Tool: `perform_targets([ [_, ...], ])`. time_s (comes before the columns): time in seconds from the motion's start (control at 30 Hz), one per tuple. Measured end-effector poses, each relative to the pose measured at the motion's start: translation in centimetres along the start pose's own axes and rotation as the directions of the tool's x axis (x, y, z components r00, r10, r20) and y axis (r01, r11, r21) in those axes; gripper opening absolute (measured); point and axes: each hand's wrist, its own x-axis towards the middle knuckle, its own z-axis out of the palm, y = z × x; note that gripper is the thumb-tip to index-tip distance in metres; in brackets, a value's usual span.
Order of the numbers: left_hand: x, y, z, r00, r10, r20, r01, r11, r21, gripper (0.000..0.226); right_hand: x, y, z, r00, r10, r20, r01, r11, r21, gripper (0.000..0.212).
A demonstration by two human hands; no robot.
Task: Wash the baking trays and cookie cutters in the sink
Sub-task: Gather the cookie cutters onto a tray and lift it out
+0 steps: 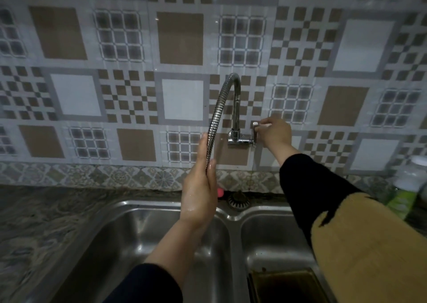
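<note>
A wall-mounted tap with a flexible ribbed metal spout (225,96) arches over a steel double sink (233,212). My left hand (199,187), wet, is wrapped around the lower end of the spout above the left basin (129,240). My right hand (273,132) grips the tap's lever handle (254,131) on the wall. A dark brownish baking tray (284,284) lies in the right basin near the bottom edge, partly hidden by my right sleeve. No cookie cutters are in sight.
A patterned tiled wall stands behind the sink. A marbled stone counter (34,221) runs to the left. A green-labelled bottle with a white cap (409,187) stands at the right. A small pink object (220,192) and a round metal strainer (238,199) sit behind the basins.
</note>
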Motion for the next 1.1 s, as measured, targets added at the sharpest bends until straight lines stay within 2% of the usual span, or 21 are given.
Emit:
perform_targets([
  [0.13, -0.9, 1.0, -0.5, 1.0, -0.023, -0.008, 0.024, 0.981, 0.193, 0.073, -3.6, 1.3, -2.3, 0.992, 0.011, 0.129, 0.007, 0.991, -0.135, 0.002],
  [0.2, -1.5, 1.9, 0.1, 0.993, -0.061, -0.096, 0.095, 0.909, 0.405, 0.091, -5.7, 1.9, -4.0, 0.983, 0.038, 0.177, -0.009, 0.987, -0.159, 0.007],
  [0.27, -2.4, 3.2, 1.3, 0.988, -0.035, -0.15, 0.108, 0.855, 0.507, 0.098, -7.7, 2.5, -5.8, 0.979, 0.061, 0.194, -0.029, 0.986, -0.166, 0.006],
  [0.37, -4.1, 4.9, 3.3, 0.998, 0.069, 0.01, -0.064, 0.847, 0.528, 0.082, -10.6, 3.8, -9.2, 0.975, 0.104, 0.195, -0.066, 0.979, -0.192, 0.018],
  [0.47, -6.1, 5.8, 6.2, 0.968, 0.006, 0.251, -0.152, 0.81, 0.566, 0.067, -13.9, 5.9, -13.4, 0.956, 0.151, 0.25, -0.084, 0.962, -0.259, 0.004],
  [0.63, -9.9, 6.3, 12.4, 0.833, -0.083, 0.547, -0.249, 0.826, 0.505, 0.049, -18.2, 11.2, -19.4, 0.905, 0.348, 0.245, -0.238, 0.891, -0.386, 0.017],
  [0.77, -12.8, 5.9, 17.4, 0.676, -0.166, 0.718, -0.237, 0.874, 0.425, 0.051, -21.1, 16.4, -22.1, 0.848, 0.47, 0.245, -0.338, 0.835, -0.434, 0.021],
  [0.9, -15.9, 3.7, 21.9, 0.547, -0.287, 0.787, -0.21, 0.863, 0.46, 0.057, -23.1, 21.6, -23.2, 0.786, 0.531, 0.316, -0.292, 0.769, -0.568, 0.028],
  [1.0, -17.8, 1.9, 25.2, 0.438, -0.397, 0.807, -0.229, 0.818, 0.527, 0.079, -23.5, 25.8, -22.3, 0.696, 0.607, 0.383, -0.267, 0.715, -0.646, 0.048],
  [1.03, -18.3, 1.5, 26.2, 0.408, -0.429, 0.806, -0.237, 0.802, 0.548, 0.082, -23.6, 27.1, -21.8, 0.66, 0.641, 0.391, -0.289, 0.698, -0.656, 0.053],
  [1.1, -18.7, 0.6, 28.1, 0.372, -0.478, 0.796, -0.286, 0.756, 0.588, 0.085, -23.6, 29.5, -20.8, 0.634, 0.667, 0.391, -0.286, 0.672, -0.683, 0.066],
])
